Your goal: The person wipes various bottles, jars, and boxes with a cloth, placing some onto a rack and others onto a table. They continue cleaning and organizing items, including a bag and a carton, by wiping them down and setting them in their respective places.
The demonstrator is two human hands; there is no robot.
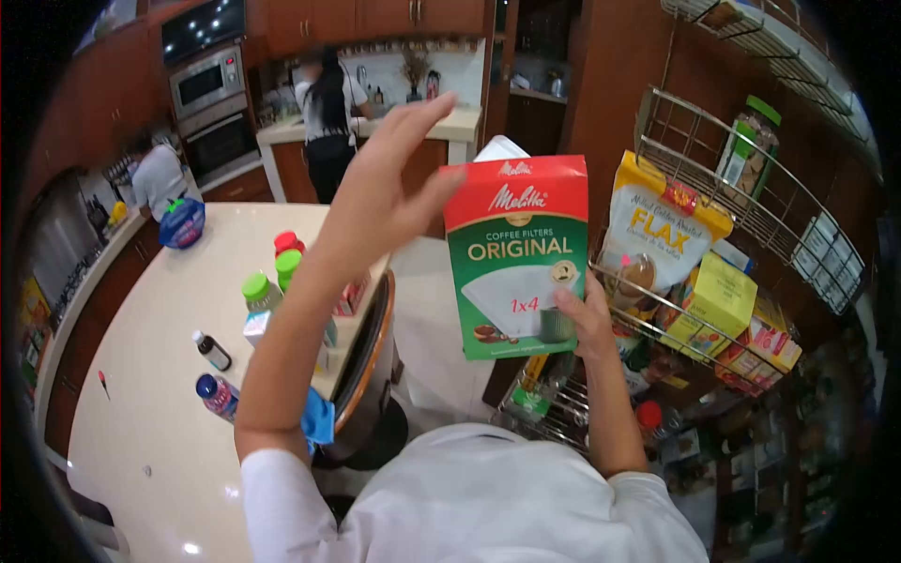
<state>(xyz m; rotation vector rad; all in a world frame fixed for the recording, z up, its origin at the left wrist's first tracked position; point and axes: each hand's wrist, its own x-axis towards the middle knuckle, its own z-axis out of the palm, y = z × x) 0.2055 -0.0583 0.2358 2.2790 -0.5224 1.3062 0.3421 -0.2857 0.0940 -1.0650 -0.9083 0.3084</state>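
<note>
Upright before my chest is a red and green box of Melitta coffee filters (516, 220). My right hand (587, 317) grips its lower right side, with the thumb on the front face. My left hand (389, 178) is raised at the box's upper left, fingers apart and slightly blurred, holding nothing; its thumb tip is by the box's top left corner, and whether it touches is unclear. Right of the box, a yellow and white flax bag (657, 220) stands in a wire rack (723, 211) beside a yellow box (718, 305).
Bottles with green lids (261, 291), a small dark bottle (212, 350) and a blue-capped bottle (218, 396) stand on the pale counter (141, 394) at left. A dark chair (380, 375) is beside it. Two people (328, 117) (158, 178) are farther back.
</note>
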